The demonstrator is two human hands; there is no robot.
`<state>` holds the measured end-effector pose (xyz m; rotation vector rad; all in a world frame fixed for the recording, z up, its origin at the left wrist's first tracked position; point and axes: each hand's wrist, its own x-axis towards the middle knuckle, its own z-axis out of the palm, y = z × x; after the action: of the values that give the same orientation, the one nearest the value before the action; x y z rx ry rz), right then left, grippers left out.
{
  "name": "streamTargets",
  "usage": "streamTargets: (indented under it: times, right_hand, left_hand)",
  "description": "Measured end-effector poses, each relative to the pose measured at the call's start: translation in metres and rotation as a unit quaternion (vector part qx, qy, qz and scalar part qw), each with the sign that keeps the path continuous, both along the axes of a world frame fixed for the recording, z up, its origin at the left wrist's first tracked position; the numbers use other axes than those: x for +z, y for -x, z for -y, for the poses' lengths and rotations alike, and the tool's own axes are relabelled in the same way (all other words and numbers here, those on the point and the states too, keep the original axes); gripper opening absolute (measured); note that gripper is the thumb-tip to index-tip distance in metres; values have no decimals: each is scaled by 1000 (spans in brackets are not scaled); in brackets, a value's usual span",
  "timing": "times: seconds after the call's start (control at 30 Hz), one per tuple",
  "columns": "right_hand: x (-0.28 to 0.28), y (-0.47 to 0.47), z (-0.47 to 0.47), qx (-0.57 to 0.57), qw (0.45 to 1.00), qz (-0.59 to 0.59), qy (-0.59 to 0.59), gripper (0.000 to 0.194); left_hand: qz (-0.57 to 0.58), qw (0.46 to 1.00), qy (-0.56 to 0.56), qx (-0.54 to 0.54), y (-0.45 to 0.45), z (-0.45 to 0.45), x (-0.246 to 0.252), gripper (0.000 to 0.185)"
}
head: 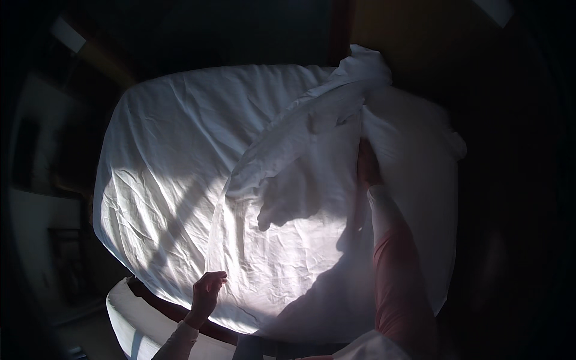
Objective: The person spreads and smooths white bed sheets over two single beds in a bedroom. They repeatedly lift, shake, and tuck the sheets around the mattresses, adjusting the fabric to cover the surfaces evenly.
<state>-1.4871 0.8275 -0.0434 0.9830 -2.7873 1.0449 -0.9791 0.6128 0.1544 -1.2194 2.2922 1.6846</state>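
Observation:
A large white sheet (171,130) covers a bed or mattress in front of me. Over its middle and right lies another loose white cloth (288,265), bunched at its far corner. My left hand (207,294) is at the near edge with its fingers curled, by the cloth's left border; whether it pinches any fabric is unclear. Farther off, my right hand (369,164) reaches along a fold of the cloth on the right side. Its fingers are dark and partly hidden at that fold, so their grip does not show.
Beside the bed at the lower left stands a white-covered piece of furniture (139,315), with a dark gap between the two. Bright sunlight and shadows cross the fabric. Dim furniture shapes show at the far left; the surroundings are very dark.

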Motion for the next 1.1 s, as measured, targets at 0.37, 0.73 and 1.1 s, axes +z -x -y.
streamTargets:
  times: [0.37,0.73,1.1]
  right_hand:
    - [-52,31,15,-17,999,26,-15,52]
    - [-50,34,6,1,995,-16,-97,45]
    - [-51,24,5,-20,994,-49,-99,44]
  left_hand:
    - [-150,914,290,-241,599,62,-112,100]
    - [-543,784,232,-189,702,188,-4,25]
    - [106,810,568,-98,685,356,-66,65]
